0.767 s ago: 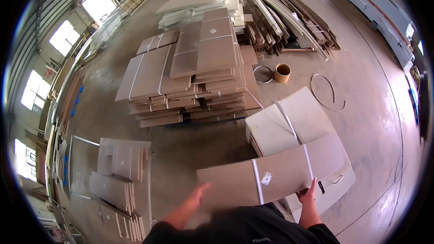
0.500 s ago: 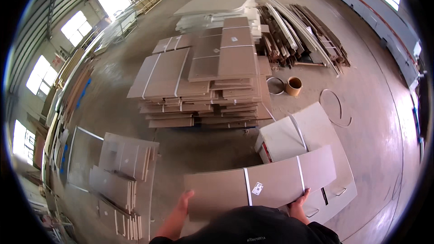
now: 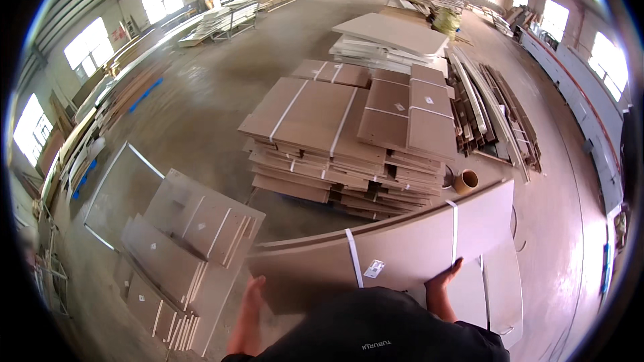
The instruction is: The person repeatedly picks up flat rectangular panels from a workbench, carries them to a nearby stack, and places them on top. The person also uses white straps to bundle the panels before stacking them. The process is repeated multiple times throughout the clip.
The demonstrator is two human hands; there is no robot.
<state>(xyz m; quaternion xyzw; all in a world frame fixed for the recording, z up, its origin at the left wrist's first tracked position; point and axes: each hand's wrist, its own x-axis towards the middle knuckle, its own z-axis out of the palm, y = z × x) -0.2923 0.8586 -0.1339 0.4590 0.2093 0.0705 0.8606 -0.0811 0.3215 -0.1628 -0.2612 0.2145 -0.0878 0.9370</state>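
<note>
A strapped bundle of long brown panels [image 3: 416,241] is held across the front of my body, its broad face tilted toward me. Two white straps cross it, and a small white label sits beside the left one. My left hand [image 3: 253,298] grips the bundle's left end, its fingers partly hidden. At the lower edge, close to the right strap, my right hand [image 3: 443,276] is closed on the bundle with its fingertips under or behind it. Beneath the right side, a large pale panel [image 3: 503,288] with a handle is partly covered.
A big stack of strapped brown panels [image 3: 308,110] stands ahead. Further back are white sheets [image 3: 396,32] and long boards [image 3: 496,104]. A round brown tub [image 3: 465,182] stands right of the stack. Lower left lie brown panels [image 3: 164,261] with thin strips.
The bundle has been raised and tilted, its right end higher, and its upper edge now shows several layers. My hands moved with it. The view has turned left and lifted.
</note>
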